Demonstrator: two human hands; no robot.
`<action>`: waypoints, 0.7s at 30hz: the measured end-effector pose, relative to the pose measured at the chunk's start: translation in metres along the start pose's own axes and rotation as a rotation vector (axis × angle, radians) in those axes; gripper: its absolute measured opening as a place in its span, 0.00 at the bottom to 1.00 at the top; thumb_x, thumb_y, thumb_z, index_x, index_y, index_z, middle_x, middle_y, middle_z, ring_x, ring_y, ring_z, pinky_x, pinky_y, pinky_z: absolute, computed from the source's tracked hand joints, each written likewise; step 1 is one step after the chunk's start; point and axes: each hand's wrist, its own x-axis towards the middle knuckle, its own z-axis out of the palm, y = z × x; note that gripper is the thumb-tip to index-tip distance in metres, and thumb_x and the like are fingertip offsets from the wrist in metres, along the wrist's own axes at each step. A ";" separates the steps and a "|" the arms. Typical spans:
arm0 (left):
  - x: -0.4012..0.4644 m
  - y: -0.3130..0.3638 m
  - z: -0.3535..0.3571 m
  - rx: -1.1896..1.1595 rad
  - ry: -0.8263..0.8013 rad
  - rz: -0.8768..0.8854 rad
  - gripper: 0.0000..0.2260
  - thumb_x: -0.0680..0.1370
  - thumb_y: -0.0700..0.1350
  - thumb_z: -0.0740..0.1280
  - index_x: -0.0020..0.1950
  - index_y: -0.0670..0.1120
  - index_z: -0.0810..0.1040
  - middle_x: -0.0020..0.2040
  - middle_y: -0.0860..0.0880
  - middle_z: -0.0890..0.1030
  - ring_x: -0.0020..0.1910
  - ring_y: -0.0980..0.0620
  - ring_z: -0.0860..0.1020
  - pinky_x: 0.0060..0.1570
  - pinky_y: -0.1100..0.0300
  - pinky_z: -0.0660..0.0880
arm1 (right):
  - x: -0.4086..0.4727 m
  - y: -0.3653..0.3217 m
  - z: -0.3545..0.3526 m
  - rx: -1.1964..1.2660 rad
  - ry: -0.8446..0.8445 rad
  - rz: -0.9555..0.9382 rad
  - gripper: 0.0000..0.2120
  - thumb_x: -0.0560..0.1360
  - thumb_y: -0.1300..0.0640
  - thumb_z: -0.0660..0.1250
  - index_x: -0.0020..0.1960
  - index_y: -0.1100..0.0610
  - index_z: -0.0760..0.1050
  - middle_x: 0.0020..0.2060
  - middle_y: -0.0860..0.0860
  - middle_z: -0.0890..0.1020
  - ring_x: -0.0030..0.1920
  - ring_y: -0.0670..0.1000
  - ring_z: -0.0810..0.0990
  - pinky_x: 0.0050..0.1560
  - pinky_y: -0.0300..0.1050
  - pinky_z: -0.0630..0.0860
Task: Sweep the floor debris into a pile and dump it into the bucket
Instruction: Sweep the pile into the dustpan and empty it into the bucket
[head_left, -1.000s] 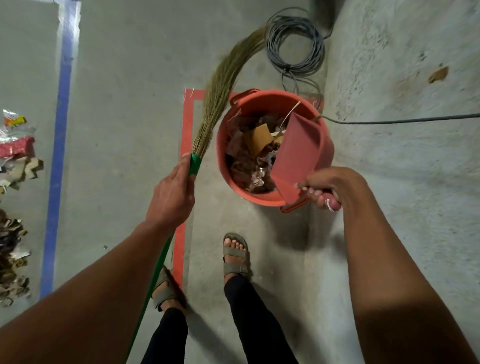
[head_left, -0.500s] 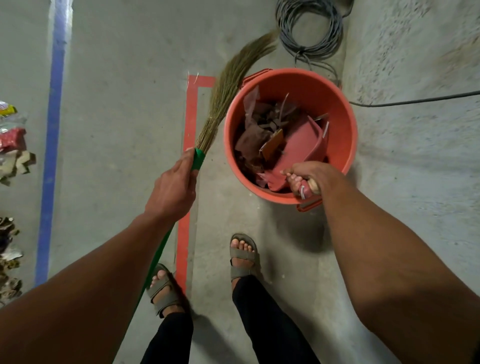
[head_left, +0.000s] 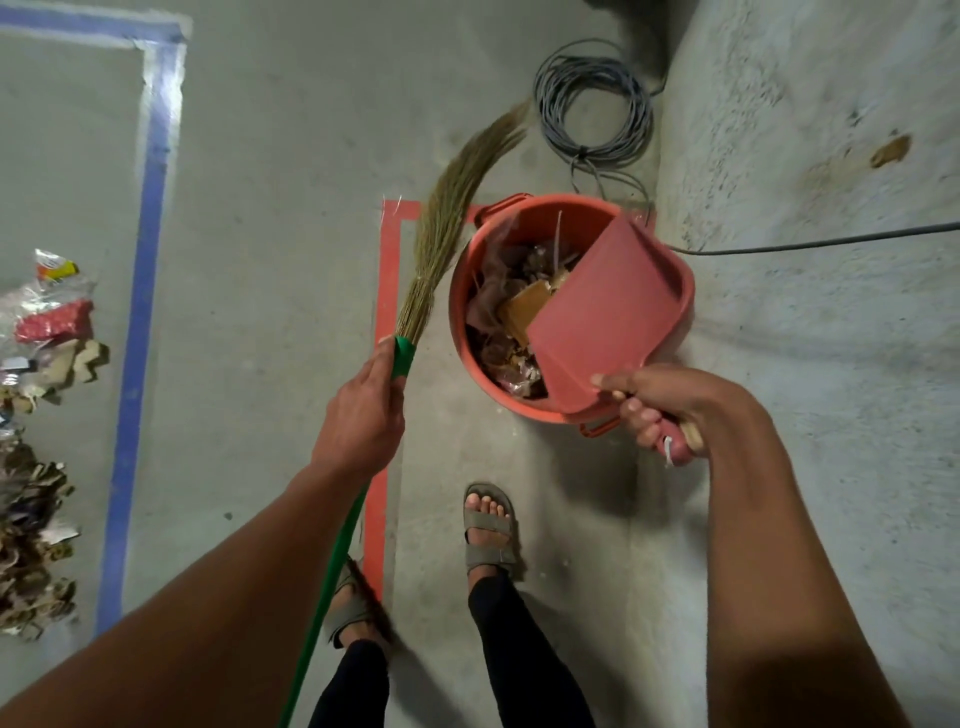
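My right hand (head_left: 670, 410) grips the dustpan (head_left: 602, 317) handle, its pan tilted over the bucket's (head_left: 519, 400) right rim at frame centre, my left hand (head_left: 363, 415) clasps the broom (head_left: 441, 228) just left, with loose debris (head_left: 36, 467) along the left edge.

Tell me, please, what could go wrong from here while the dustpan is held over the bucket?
The dustpan, gripped by the right hand, overhangs the far rim of the bucket, so leftover bits might slide off outside it. The bucket looks fairly full; more dumping may spill debris. The broom in the left hand has its bristles near the coiled cable and could snag it.
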 end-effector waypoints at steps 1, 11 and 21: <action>0.001 0.000 -0.001 0.003 -0.004 -0.003 0.24 0.88 0.48 0.55 0.84 0.51 0.56 0.77 0.44 0.72 0.64 0.39 0.78 0.63 0.43 0.75 | 0.007 -0.002 0.005 0.008 -0.026 0.013 0.18 0.84 0.52 0.66 0.38 0.53 0.66 0.26 0.47 0.64 0.21 0.43 0.59 0.17 0.36 0.59; 0.035 -0.035 0.034 0.055 -0.045 -0.033 0.24 0.88 0.49 0.55 0.84 0.53 0.54 0.80 0.45 0.68 0.68 0.39 0.75 0.67 0.42 0.73 | 0.161 -0.052 0.040 0.136 -0.015 0.131 0.17 0.88 0.57 0.57 0.40 0.55 0.66 0.21 0.47 0.64 0.17 0.43 0.61 0.18 0.34 0.60; 0.040 -0.027 0.046 0.053 -0.052 -0.016 0.24 0.88 0.49 0.55 0.84 0.51 0.56 0.79 0.44 0.69 0.67 0.38 0.76 0.66 0.40 0.74 | 0.143 -0.024 0.009 0.187 -0.135 0.175 0.20 0.86 0.50 0.62 0.37 0.54 0.65 0.22 0.46 0.65 0.18 0.42 0.61 0.17 0.34 0.59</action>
